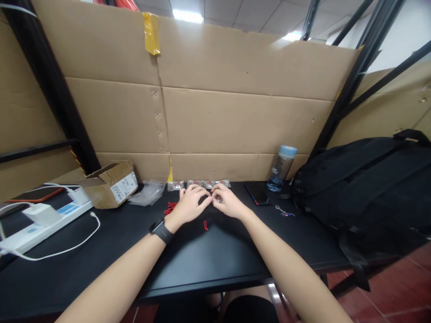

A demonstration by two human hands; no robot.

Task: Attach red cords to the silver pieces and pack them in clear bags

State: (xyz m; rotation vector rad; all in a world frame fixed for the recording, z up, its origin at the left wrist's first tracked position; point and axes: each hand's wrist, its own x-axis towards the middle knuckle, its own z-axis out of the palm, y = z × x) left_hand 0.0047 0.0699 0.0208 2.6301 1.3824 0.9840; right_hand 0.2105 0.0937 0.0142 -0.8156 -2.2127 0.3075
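Black worktop [208, 255] under cardboard: both hands, left hand [190, 205] and right hand [229, 202], pinch one small silver piece [218, 198]; red cord [205, 225] at six o'clock.

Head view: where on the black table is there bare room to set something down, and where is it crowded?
Bare: the table's near edge between the forearms, and the strip between the white cable and the left hand. Crowded: the back edge, with cardboard box, plastic packets, phone and bottle; the backpack fills the right end.
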